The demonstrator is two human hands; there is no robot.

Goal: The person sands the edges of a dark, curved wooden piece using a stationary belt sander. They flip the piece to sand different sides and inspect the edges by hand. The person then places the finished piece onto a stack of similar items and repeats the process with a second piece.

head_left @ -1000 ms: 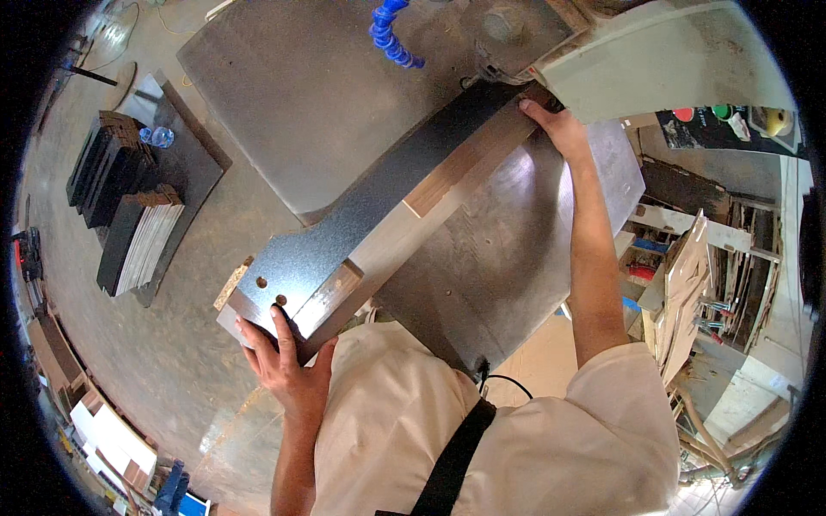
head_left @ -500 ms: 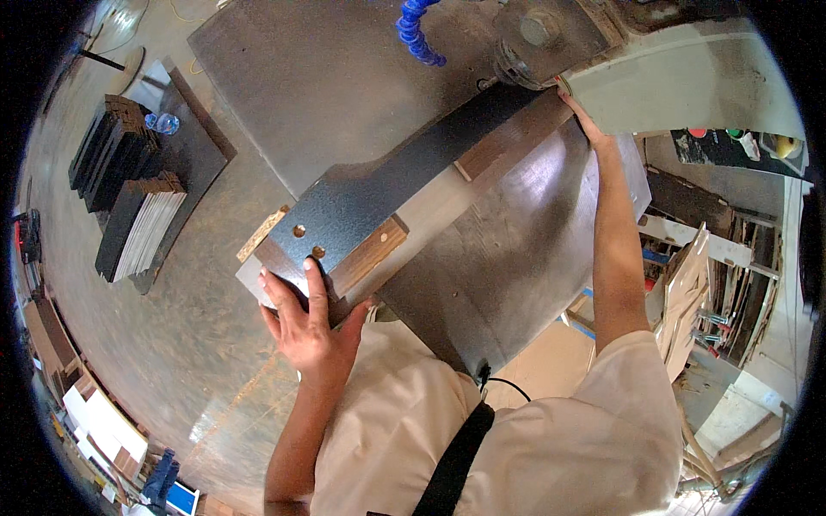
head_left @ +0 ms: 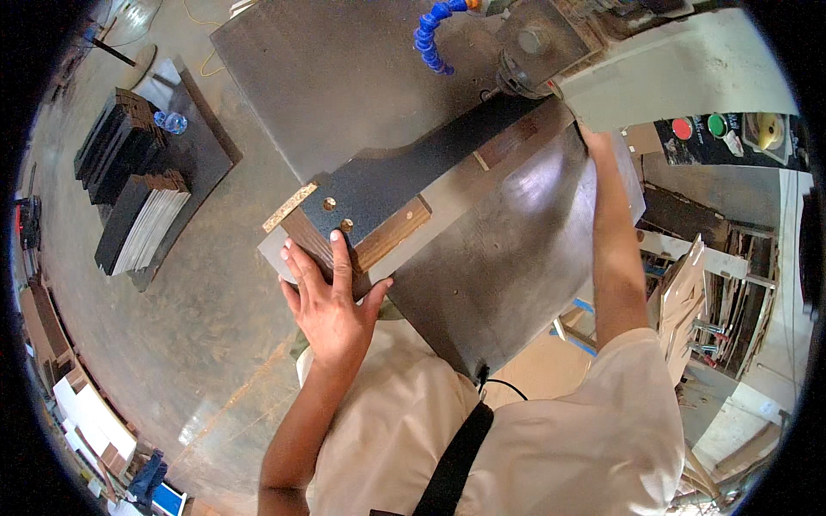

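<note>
A black board (head_left: 404,176) with a curved edge and two round holes near its left end lies on a long wooden jig (head_left: 503,168) with brown blocks fixed along it. The jig slants across a metal machine table (head_left: 482,258), its left end reaching past the table's edge. My left hand (head_left: 334,305) grips that end, fingers spread over the top and thumb along the near side. At the far right end, my right hand (head_left: 595,142) rests against the jig; its fingers are mostly hidden. Close above the board's far end sits the machine's round cutter head (head_left: 520,73).
A blue segmented hose (head_left: 426,39) hangs beside the cutter head. Stacked curved black boards (head_left: 125,142) and a plastic bottle (head_left: 175,123) are on a dark panel at left. A panel with red and green buttons (head_left: 716,126) is at right, above leaning sheets (head_left: 684,279).
The left end of the jig and board has swung up and rightward in view, my left hand moving with it. My right hand's fingers have slipped from sight at the far end.
</note>
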